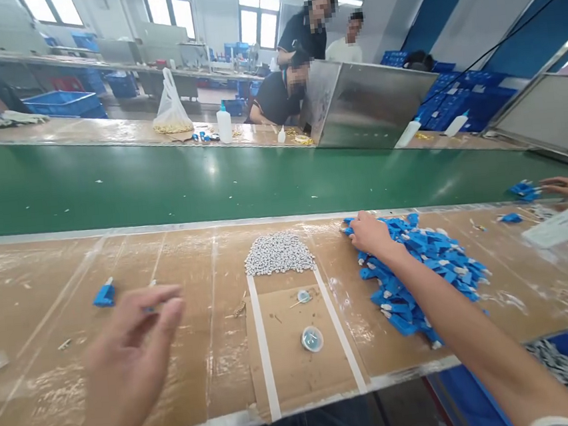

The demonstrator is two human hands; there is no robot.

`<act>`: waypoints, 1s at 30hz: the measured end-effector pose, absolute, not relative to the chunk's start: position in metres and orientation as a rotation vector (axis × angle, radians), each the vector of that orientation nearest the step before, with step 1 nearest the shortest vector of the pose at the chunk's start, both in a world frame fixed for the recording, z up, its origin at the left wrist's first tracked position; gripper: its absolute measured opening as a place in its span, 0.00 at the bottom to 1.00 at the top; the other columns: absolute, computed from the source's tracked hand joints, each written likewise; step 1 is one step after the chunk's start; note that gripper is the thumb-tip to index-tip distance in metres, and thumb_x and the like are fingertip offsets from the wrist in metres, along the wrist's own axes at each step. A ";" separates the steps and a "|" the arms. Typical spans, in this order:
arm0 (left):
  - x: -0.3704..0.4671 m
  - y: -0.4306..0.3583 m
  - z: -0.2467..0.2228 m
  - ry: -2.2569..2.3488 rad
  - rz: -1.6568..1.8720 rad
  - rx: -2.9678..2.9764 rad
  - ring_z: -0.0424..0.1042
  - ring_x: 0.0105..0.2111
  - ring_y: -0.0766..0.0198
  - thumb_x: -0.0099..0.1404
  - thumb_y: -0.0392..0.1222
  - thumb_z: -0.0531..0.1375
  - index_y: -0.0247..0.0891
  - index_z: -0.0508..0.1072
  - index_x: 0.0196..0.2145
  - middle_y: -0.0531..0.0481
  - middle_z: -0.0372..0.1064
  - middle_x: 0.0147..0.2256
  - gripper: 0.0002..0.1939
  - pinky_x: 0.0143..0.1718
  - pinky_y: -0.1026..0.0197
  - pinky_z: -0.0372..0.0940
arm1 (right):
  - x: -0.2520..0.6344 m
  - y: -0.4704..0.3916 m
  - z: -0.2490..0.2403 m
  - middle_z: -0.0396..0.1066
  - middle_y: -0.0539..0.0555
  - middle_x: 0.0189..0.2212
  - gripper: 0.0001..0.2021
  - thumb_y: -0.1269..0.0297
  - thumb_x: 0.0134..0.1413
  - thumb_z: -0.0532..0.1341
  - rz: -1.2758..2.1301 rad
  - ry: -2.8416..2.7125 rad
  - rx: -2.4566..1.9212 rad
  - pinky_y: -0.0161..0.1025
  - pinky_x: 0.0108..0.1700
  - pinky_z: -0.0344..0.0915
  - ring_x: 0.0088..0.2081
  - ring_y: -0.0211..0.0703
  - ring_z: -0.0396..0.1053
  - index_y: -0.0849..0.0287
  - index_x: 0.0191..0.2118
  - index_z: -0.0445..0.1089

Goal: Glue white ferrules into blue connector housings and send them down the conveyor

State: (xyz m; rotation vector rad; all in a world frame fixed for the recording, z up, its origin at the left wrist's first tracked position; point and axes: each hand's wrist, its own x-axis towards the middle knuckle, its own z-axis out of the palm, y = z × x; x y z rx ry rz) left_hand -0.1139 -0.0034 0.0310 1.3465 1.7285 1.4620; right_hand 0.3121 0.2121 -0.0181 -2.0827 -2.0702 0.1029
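A lone blue piece (104,294) with a pale tip lies on the surface (189,376); it looks light and fairly thin, best taken by its blue sides, clear of the tip, which may be delicate. Just beside it, the left hand (122,362) is raised with thumb and forefinger bent close together; a trace of blue and white shows around the fingers, but I can't tell whether that grip has a piece in it or simply hides one behind. In the middle sit the grey bits (278,254), small and probably hard, likely to roll or scatter if brushed, so a fingertip pinch from the edge would suit them. Nearer, on the cardboard (293,379), are the small dish (303,296) with a thin stick across it and the cup (311,339); both look light and easy to tip, so they want holding low by the sides. The right hand (370,235) reaches to the far left edge of the blue heap (420,273), touching it with fingers curled down; what they pinch, if anything, I can't tell. Pieces there overlap at all angles and could drag neighbours along, so a loose one at the rim should lift most cleanly.
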 end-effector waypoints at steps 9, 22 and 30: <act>-0.002 -0.003 0.011 1.154 1.153 1.414 0.74 0.51 0.56 0.70 0.48 0.60 0.44 0.73 0.58 0.43 0.73 0.53 0.20 0.50 0.57 0.71 | 0.260 0.112 -0.003 0.77 0.59 0.42 0.20 0.50 0.66 0.57 0.805 -1.972 -1.543 0.42 0.43 0.74 0.41 0.46 0.76 0.59 0.53 0.71; 0.017 0.007 -0.025 0.777 1.206 0.646 0.76 0.46 0.58 0.62 0.47 0.70 0.38 0.81 0.44 0.43 0.79 0.44 0.15 0.48 0.60 0.68 | 0.228 0.010 -0.034 0.77 0.55 0.33 0.21 0.47 0.51 0.71 1.280 -1.428 -1.437 0.35 0.27 0.67 0.29 0.41 0.71 0.58 0.43 0.78; 0.011 -0.001 -0.040 0.857 1.159 0.514 0.77 0.38 0.61 0.57 0.48 0.73 0.34 0.80 0.41 0.44 0.77 0.39 0.18 0.36 0.64 0.71 | 0.219 0.006 -0.060 0.76 0.54 0.29 0.15 0.50 0.56 0.67 1.192 -1.486 -1.423 0.37 0.29 0.66 0.29 0.43 0.71 0.59 0.36 0.78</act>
